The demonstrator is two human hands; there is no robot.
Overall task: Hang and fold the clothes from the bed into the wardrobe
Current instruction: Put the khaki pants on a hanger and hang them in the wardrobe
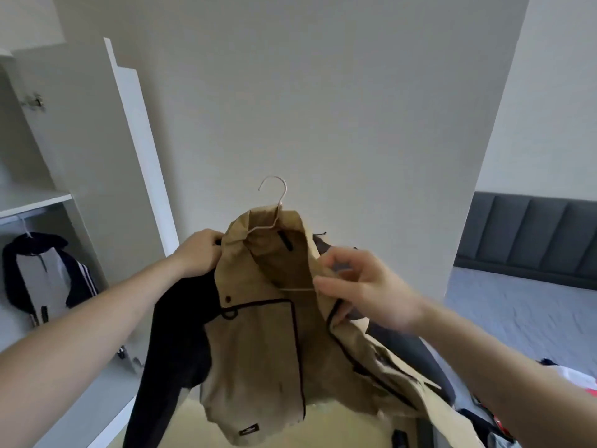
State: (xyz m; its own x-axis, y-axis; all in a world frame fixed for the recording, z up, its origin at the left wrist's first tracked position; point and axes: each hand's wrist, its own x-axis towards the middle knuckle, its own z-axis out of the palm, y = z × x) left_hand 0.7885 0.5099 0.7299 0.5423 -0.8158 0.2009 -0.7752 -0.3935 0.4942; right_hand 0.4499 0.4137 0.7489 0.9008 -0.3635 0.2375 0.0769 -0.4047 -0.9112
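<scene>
Between wardrobe [48, 195] and bed [517, 305]: left hand [198, 252] grips jacket [258, 334] shoulder, right hand [361, 289] pinches lapel; soft, floppy, likely slips off thin hanger [274, 202]; hold shoulders.

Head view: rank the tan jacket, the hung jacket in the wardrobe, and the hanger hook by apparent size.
1. Tan jacket, largest, though it is nearest the camera.
2. Hung jacket in the wardrobe, farther off, so true size is unsure.
3. Hanger hook, smallest.

The small black patch [249, 430] on the tan jacket [258, 350] is too blurred to read.
</scene>
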